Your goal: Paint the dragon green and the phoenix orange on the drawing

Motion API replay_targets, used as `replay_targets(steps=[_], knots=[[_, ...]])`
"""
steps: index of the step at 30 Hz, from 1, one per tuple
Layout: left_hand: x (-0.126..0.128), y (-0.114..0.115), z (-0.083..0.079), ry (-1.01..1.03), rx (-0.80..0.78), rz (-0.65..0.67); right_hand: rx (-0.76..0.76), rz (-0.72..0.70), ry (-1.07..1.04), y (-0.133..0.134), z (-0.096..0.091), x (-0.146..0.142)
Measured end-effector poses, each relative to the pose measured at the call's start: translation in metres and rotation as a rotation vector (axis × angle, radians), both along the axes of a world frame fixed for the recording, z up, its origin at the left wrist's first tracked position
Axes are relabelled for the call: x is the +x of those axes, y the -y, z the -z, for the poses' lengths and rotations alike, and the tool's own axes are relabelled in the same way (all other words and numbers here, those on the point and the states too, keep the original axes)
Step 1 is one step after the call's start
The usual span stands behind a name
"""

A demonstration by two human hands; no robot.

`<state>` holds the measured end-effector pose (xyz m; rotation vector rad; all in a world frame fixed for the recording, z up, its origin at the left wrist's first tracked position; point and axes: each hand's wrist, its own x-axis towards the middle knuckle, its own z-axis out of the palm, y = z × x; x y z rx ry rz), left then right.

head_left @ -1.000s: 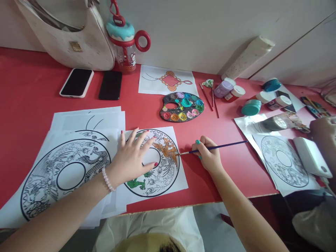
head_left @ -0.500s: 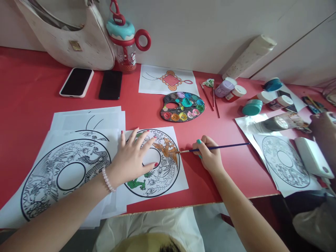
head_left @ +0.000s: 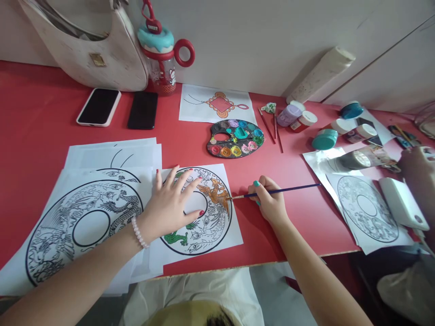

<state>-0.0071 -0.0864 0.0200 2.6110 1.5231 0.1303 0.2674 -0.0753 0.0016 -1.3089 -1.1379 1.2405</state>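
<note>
A partly coloured round dragon-and-phoenix drawing [head_left: 217,228] lies on the red table [head_left: 41,113] near its front edge. My left hand [head_left: 170,203] rests flat on it, fingers spread, covering the blank centre. My right hand [head_left: 270,201] holds a thin blue paintbrush [head_left: 288,189] almost level, and its tip touches the orange-brown phoenix [head_left: 217,194] at the drawing's right rim. A black palette [head_left: 236,138] with many wet colours sits just behind the drawing.
Uncoloured printed sheets [head_left: 78,217] are stacked at the left. Two phones [head_left: 99,106] lie in front of a white bag [head_left: 88,50] and a bottle [head_left: 159,54] at the back. Paint jars [head_left: 324,139], spare brushes [head_left: 276,129] and another person's drawing [head_left: 367,210] fill the right side.
The brush tip has shifted very slightly along the phoenix. Both of my hands stay in place. The other person's hand at the far right edge has moved a little.
</note>
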Motion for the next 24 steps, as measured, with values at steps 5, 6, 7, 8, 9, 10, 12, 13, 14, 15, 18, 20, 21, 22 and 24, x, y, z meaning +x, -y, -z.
replay_targets(steps=[5, 6, 7, 8, 9, 10, 12, 13, 14, 15, 18, 20, 21, 22, 24], knots=[[-0.0004, 0.0005, -0.0009, 0.006, 0.0, 0.0, 0.008, 0.021, -0.005, -0.0009, 0.0013, -0.0002], [-0.0004, 0.0003, -0.0008, 0.008, 0.001, 0.0, 0.008, 0.021, -0.001, -0.001, 0.0015, -0.0002], [-0.0004, 0.0001, -0.0006, 0.01, 0.001, 0.0, 0.007, 0.019, 0.001, -0.0011, 0.0016, -0.0003], [-0.0004, -0.0001, -0.0005, 0.012, 0.001, 0.0, 0.004, 0.015, 0.004, -0.0011, 0.0016, -0.0003], [-0.0003, -0.0003, -0.0004, 0.013, -0.001, 0.0, 0.002, 0.012, 0.005, -0.0011, 0.0016, -0.0003], [-0.0003, -0.0004, -0.0003, 0.014, -0.003, -0.001, 0.0, 0.009, 0.006, -0.0011, 0.0016, -0.0002], [-0.0001, -0.0005, -0.0006, 0.014, -0.005, -0.001, 0.003, 0.013, 0.008, -0.001, 0.0018, -0.0001], [-0.0001, -0.0005, -0.0007, 0.013, -0.006, 0.0, 0.007, 0.018, 0.008, -0.001, 0.0019, -0.0001], [0.0, -0.0004, -0.0009, 0.011, -0.005, 0.002, 0.009, 0.022, 0.007, -0.0009, 0.0018, -0.0002], [0.0, -0.0004, -0.0011, 0.008, -0.005, 0.003, 0.011, 0.025, 0.005, -0.0008, 0.0016, -0.0003], [0.0, -0.0003, -0.0012, 0.003, -0.007, 0.002, -0.001, 0.015, -0.016, -0.0007, 0.0001, -0.0012], [-0.0001, -0.0003, -0.001, 0.005, -0.008, 0.0, -0.01, 0.007, -0.031, -0.0007, -0.0008, -0.0017], [-0.0001, -0.0003, -0.0008, 0.006, -0.007, 0.001, -0.011, 0.007, -0.034, -0.0008, -0.0008, -0.0017], [-0.0001, -0.0002, -0.0006, 0.006, -0.004, 0.001, -0.008, 0.012, -0.032, -0.0009, -0.0007, -0.0017], [-0.0001, -0.0002, -0.0003, 0.001, 0.001, 0.002, 0.002, 0.023, -0.019, -0.001, 0.0, -0.0014]])
